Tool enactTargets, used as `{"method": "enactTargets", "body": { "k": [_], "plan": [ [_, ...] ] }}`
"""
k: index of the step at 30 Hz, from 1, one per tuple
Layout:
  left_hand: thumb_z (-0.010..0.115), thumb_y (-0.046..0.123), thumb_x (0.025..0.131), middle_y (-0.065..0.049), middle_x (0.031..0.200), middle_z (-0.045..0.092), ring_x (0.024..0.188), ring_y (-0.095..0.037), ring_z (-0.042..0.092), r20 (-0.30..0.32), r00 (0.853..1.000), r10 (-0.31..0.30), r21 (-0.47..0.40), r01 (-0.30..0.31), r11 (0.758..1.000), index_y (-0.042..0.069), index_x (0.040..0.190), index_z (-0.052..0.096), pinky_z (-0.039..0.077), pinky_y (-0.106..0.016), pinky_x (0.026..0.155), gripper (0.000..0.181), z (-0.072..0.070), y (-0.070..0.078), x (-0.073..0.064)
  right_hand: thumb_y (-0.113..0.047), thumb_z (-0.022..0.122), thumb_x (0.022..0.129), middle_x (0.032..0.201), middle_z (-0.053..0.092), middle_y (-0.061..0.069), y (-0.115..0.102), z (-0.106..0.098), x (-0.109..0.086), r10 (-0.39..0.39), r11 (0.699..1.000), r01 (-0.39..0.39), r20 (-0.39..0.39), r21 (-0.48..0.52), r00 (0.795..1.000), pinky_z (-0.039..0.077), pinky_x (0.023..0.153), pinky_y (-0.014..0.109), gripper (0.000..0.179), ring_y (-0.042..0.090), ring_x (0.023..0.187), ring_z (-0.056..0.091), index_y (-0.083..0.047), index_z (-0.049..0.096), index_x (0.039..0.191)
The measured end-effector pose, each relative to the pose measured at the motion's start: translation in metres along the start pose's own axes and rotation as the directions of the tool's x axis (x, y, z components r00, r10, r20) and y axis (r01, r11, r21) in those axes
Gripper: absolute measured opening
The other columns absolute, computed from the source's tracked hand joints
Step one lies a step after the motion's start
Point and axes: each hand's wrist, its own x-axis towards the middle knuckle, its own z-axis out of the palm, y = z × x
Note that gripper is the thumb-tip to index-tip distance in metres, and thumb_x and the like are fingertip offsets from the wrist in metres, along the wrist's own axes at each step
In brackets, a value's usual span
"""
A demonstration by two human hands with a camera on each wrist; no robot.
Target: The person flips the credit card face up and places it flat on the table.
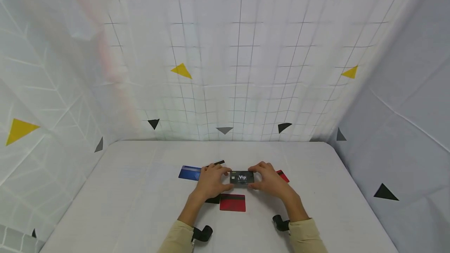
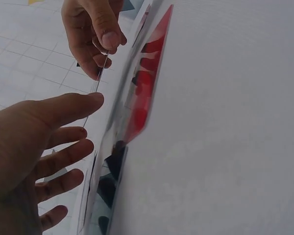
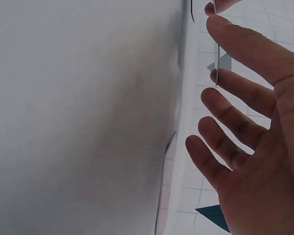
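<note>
Between both hands is a black bank card [image 1: 241, 179] with "Vip" printed on it and a small chip, its face toward the head camera. My left hand [image 1: 211, 179] pinches its left edge between thumb and fingertips. At the opposite edge, the thumb and index finger of my right hand [image 1: 270, 180] grip it the same way. In the right wrist view the card [image 3: 217, 63] shows nearly edge-on, while the other fingers of the right hand [image 3: 255, 112] spread loosely. Just in front on the table lies a red card [image 1: 233, 203] with a dark stripe.
Beyond the left hand lie a blue card [image 1: 190, 173] and a dark-striped card [image 1: 219, 163], partly covered. A black card [image 1: 213, 200] peeks out under the left wrist. Another red card [image 1: 283, 176] is half hidden behind the right hand. White sheeting [image 1: 225, 50] surrounds the white table [image 1: 133, 206].
</note>
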Motion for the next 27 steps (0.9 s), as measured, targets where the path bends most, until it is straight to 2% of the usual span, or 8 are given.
{"method": "enactTargets", "body": {
  "k": [7, 17, 22, 27],
  "plan": [
    [0.076, 0.057, 0.081, 0.004, 0.114, 0.066, 0.108, -0.019, 0.052, 0.030, 0.999, -0.023, 0.046, 0.022, 0.999, 0.027, 0.127, 0.069, 0.038, -0.052, 0.095, 0.055, 0.0045, 0.0013, 0.0002, -0.033, 0.089, 0.075, 0.114, 0.060, -0.003, 0.0047, 0.0065, 0.0043, 0.013, 0.997, -0.013, 0.009, -0.075, 1.000, 0.048, 0.094, 0.044, 0.052, 0.020, 0.111, 0.048, -0.022, 0.070, 0.122],
    [0.078, 0.054, 0.081, 0.007, 0.102, 0.063, 0.107, -0.019, 0.052, 0.058, 0.998, -0.033, 0.044, 0.030, 0.999, 0.027, 0.126, 0.069, 0.037, -0.053, 0.096, 0.053, 0.0070, 0.0018, -0.0004, -0.034, 0.091, 0.072, 0.111, 0.060, -0.003, 0.0029, 0.0093, 0.0019, 0.031, 0.991, -0.029, 0.008, -0.132, 0.999, 0.048, 0.093, 0.046, 0.052, 0.022, 0.110, 0.050, -0.021, 0.073, 0.118],
    [0.078, 0.054, 0.081, 0.007, 0.101, 0.064, 0.107, -0.018, 0.052, 0.057, 0.998, -0.033, 0.033, 0.031, 0.999, 0.027, 0.127, 0.069, 0.037, -0.053, 0.096, 0.054, 0.0073, 0.0015, -0.0008, -0.035, 0.091, 0.072, 0.112, 0.060, -0.002, 0.0012, 0.0099, 0.0002, 0.043, 0.988, -0.043, -0.002, -0.145, 0.999, 0.049, 0.093, 0.046, 0.052, 0.022, 0.110, 0.049, -0.022, 0.073, 0.118],
    [0.081, 0.051, 0.079, 0.006, 0.099, 0.064, 0.104, -0.018, 0.053, 0.035, 0.999, -0.021, 0.017, 0.021, 1.000, 0.025, 0.125, 0.070, 0.038, -0.053, 0.093, 0.054, 0.0056, 0.0016, -0.0016, -0.035, 0.091, 0.071, 0.112, 0.060, -0.001, 0.0005, 0.0087, -0.0007, 0.022, 0.989, -0.022, -0.006, -0.143, 1.000, 0.049, 0.092, 0.045, 0.053, 0.022, 0.109, 0.050, -0.021, 0.072, 0.118]
  ]
}}
